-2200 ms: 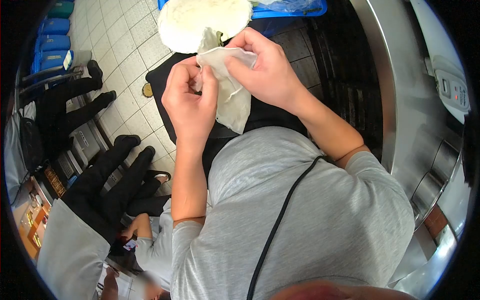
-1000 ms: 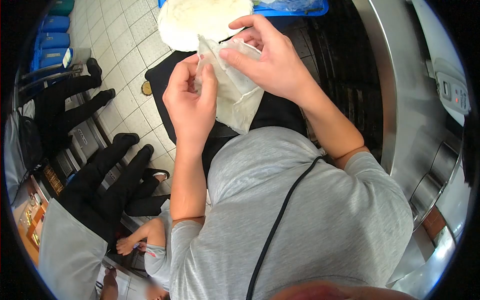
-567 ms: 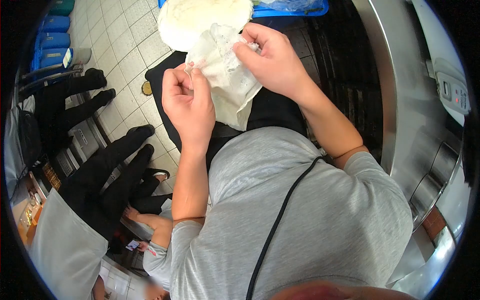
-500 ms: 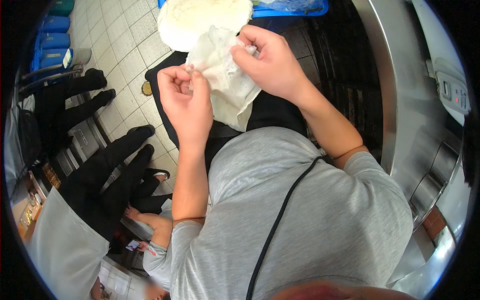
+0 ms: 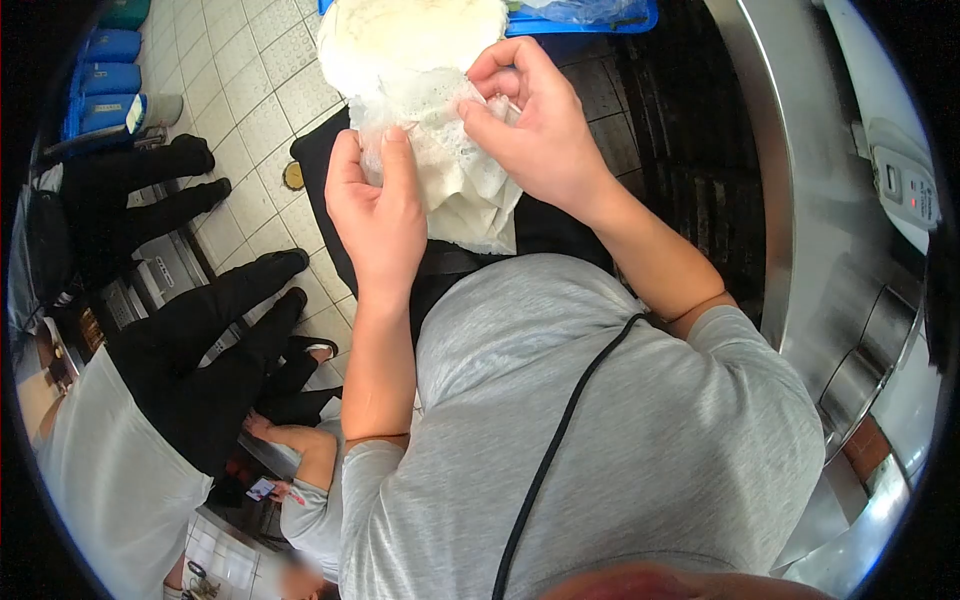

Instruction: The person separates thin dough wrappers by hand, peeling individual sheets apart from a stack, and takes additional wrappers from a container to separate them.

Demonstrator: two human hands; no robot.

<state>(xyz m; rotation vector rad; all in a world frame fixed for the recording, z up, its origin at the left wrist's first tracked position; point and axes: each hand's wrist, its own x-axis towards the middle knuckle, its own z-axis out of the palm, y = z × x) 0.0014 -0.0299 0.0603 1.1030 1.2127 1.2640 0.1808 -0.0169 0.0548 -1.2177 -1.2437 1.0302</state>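
Note:
A thin, pale, crumpled sheet [image 5: 462,190] hangs over my lap, its upper part spread between my hands. My left hand [image 5: 378,205] grips its left edge between thumb and bent fingers. At the upper right edge, my right hand [image 5: 535,125] pinches the sheet between thumb and fingertips, with the fingers curled. Just beyond the sheet is a round, whitish stack of flat sheets [image 5: 410,35], partly overlapped by the sheet's top edge. Behind it, a blue tray [image 5: 585,27] holds clear plastic.
Steel equipment [image 5: 770,150] runs along the right, with a white control box [image 5: 905,190]. A round drain cover [image 5: 293,176] lies on the tiled floor [image 5: 240,110]. People in black trousers [image 5: 190,385] stand at left; one hand holds a phone [image 5: 261,489]. Blue bins [image 5: 108,78] are upper left.
The sheet has opened wider at the top and its upper left part has spread leftward. My right hand's fingers have shifted along its edge. The people at left have moved slightly.

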